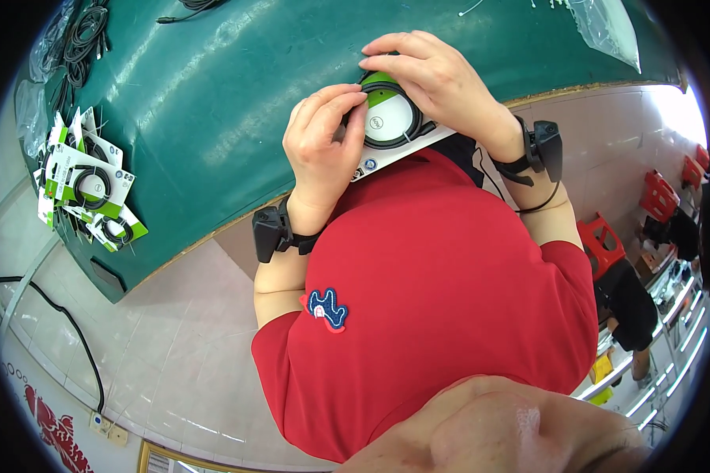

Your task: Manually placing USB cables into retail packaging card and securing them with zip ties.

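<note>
Against the table's near edge, in front of my body, is a white and green packaging card (394, 115) with a coiled black cable (417, 118) on it. My left hand (323, 146) is at the coil's left side, thumb and index finger pinched together at its upper left. Curled over the top of the coil is my right hand (442, 83), its fingertips at the upper edge. The thumb of that hand is mostly hidden, and so is exactly what its fingers grip. A thin tie shows at the lower right of the coil.
A pile of carded cables (91, 185) lies at the left of the green table (213, 118). Loose black cables (83, 47) lie at the far left, a clear plastic bag (607, 31) at the far right. A dark flat object (108, 274) sits by the left corner. Red stools (603, 244) stand right.
</note>
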`<state>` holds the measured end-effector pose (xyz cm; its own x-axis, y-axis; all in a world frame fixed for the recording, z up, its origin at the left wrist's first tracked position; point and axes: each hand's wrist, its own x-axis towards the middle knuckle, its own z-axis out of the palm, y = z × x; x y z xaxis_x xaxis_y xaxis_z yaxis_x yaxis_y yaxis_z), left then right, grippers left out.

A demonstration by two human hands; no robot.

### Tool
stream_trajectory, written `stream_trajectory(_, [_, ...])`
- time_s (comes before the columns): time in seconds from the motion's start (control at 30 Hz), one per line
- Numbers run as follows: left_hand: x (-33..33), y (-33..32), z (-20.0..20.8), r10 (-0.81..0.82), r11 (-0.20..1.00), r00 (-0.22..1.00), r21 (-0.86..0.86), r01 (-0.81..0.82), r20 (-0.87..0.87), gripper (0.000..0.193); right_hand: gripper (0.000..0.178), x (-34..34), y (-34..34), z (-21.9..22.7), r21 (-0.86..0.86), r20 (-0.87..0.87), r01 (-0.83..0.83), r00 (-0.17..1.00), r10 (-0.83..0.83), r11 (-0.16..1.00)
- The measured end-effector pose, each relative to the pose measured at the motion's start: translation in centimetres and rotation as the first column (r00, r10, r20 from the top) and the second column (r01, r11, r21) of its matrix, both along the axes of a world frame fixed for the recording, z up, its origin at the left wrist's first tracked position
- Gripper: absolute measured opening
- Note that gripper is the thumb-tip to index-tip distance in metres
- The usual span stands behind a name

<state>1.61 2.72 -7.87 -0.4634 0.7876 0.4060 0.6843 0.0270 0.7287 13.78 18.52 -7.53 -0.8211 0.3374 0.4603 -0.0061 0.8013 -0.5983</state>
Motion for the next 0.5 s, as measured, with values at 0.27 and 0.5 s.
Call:
stream_trajectory(0.27, [0.0, 0.2, -0.3, -0.015, 1.0, 0.999, 0.015, 0.016, -0.042, 0.018, 0.024, 0.5, 1.1, 0.5, 0.19, 0.16, -0.205, 0.971, 0.175, 0.96])
stream_trajectory(0.5, [0.0, 0.2, -0.4, -0.025, 1.0, 0.997, 0.01, 0.026, -0.067, 0.018, 0.02, 1.1, 0.8, 0.3, 0.195, 0.137, -0.177, 0.979, 0.152, 0.965])
